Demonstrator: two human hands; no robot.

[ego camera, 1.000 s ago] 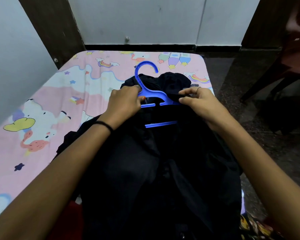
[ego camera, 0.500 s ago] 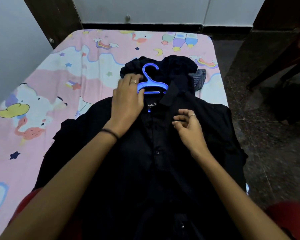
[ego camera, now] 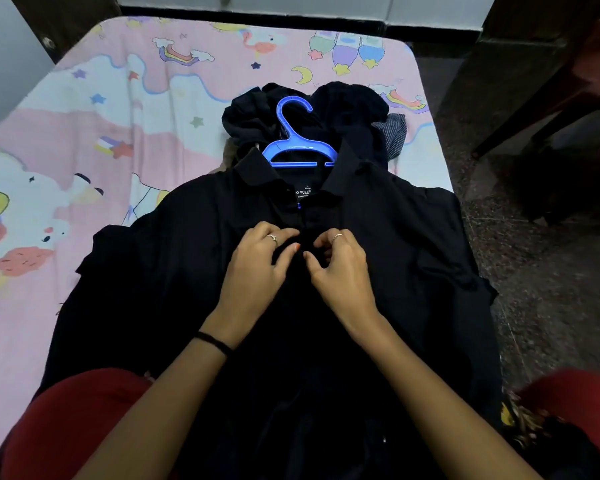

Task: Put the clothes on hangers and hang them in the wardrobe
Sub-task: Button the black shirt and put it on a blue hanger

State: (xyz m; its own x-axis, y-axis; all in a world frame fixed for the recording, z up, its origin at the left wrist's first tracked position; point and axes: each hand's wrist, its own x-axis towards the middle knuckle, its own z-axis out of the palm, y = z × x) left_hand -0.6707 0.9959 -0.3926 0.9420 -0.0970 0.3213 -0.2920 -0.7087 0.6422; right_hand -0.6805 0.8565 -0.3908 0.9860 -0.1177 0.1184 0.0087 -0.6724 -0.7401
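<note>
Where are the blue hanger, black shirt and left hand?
blue hanger (ego camera: 293, 138): head view, on its neck below the hook.
black shirt (ego camera: 413, 237): head view, on its chest panel.
left hand (ego camera: 257, 268): head view, on the back of the hand.

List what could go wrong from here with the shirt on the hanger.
1. Both hands, left and right, pinch the shirt at its placket; only the hanger top shows, so a shoulder may be unseated and slip when lifted.
2. The hook lies on the dark clothes pile and could snag it.
3. The shirt overhangs the bed edge at the right and might slide.
</note>
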